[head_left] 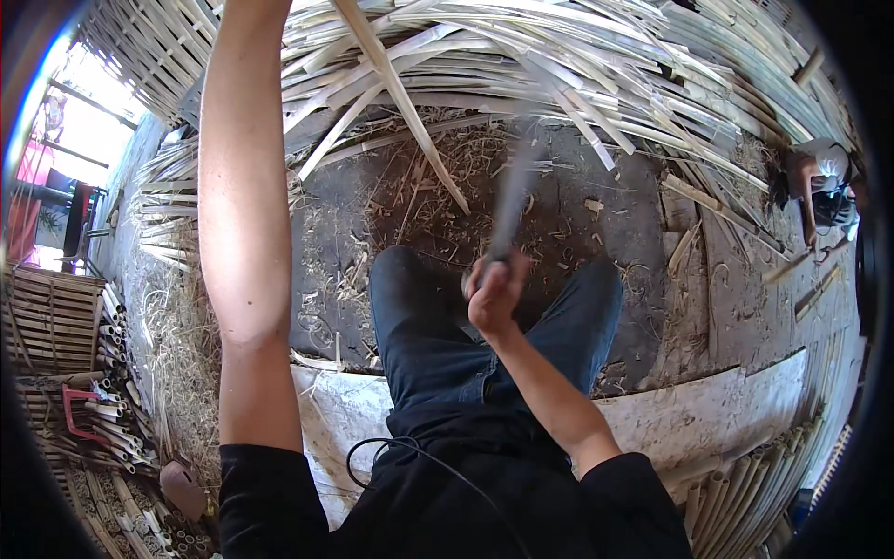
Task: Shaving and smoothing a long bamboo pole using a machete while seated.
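Observation:
My right hand (496,296) is closed around the handle of a long-bladed knife (511,200) in front of my knees. Its blade points up and away from me and is smeared by motion. My left arm (244,186) stretches forward, and its hand lies beyond the top edge of the picture. Beside that arm, a split bamboo strip (402,101) slants down from the top edge, its near end left of the blade and apart from it. What holds the strip's far end is out of sight.
Long bamboo strips (643,93) lie heaped across the far side. Shavings (428,177) litter the ground before my knees (400,289). Another person (819,182) crouches at the far right. Bamboo poles (745,494) are stacked near right, with cut bamboo tubes (112,424) at left.

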### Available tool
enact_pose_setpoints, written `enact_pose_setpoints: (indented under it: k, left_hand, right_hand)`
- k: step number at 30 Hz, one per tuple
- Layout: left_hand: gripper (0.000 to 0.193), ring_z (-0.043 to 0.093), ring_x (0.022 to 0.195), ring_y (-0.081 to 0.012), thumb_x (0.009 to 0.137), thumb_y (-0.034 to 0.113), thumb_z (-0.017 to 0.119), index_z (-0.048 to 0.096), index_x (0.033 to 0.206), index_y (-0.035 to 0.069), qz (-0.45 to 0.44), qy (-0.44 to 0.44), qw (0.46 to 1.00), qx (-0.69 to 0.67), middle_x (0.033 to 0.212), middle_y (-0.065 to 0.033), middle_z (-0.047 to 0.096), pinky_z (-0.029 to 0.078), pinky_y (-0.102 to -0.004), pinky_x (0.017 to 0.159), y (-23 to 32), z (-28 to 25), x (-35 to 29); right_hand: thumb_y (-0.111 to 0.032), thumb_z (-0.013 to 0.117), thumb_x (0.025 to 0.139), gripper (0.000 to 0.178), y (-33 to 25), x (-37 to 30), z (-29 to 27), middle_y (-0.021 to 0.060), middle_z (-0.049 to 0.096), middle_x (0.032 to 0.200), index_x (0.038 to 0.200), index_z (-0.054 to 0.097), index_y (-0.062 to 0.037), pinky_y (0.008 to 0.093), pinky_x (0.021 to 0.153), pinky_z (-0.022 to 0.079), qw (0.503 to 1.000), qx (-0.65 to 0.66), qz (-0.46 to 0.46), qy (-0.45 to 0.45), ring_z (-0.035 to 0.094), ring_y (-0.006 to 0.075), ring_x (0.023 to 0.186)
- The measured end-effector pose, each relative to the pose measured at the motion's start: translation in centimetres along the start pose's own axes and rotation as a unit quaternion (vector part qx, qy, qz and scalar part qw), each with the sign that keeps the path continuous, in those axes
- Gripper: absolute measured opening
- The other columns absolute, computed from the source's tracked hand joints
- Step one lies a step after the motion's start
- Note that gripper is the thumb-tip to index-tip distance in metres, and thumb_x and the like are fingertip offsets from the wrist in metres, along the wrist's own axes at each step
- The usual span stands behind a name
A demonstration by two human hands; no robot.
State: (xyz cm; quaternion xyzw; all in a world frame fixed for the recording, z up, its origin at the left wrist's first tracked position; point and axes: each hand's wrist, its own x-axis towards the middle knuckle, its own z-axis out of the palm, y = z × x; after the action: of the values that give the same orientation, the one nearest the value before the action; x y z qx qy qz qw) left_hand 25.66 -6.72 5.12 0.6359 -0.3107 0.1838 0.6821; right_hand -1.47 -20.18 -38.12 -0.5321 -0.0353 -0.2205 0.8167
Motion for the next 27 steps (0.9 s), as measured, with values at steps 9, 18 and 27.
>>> enact_pose_setpoints:
  k: [9,18,27]
  left_hand:
    - [0.029,0.039,0.044,-0.0089,0.101,0.028,0.05,0.045,0.076,0.014,0.151,0.229,0.942,0.193,0.057,0.0044,0.038,0.033,-0.0271,0.041,0.9,3.9,-5.6]
    - [0.029,0.043,0.046,-0.0098,0.1,0.029,0.049,0.045,0.076,0.013,0.163,0.208,0.941,0.21,0.057,0.0038,0.04,0.036,-0.0286,0.042,2.9,4.2,-6.2]
    - [0.03,0.044,0.044,-0.01,0.101,0.03,0.049,0.046,0.076,0.013,0.128,0.242,0.932,0.239,0.055,0.0043,0.04,0.038,-0.029,0.042,3.3,3.1,-5.8]
  right_hand:
    - [-0.029,0.049,0.107,0.025,-6.3,6.0,0.8,-0.0003,0.053,0.07,0.11,0.054,-0.0048,0.0253,0.051,0.042,0.989,-0.043,0.141,-0.003,0.049,0.0058,0.057]
    - [-0.043,0.041,0.107,0.036,-2.6,1.8,1.1,0.0058,0.049,0.067,0.101,0.046,-0.0076,0.0331,0.047,0.042,0.998,-0.033,-0.053,-0.029,0.047,0.0165,0.05]
    - [-0.028,0.048,0.108,0.023,-10.5,7.5,3.3,-0.0028,0.051,0.067,0.102,0.054,-0.0067,0.0223,0.047,0.038,0.992,-0.047,0.11,-0.048,0.046,0.0037,0.053]
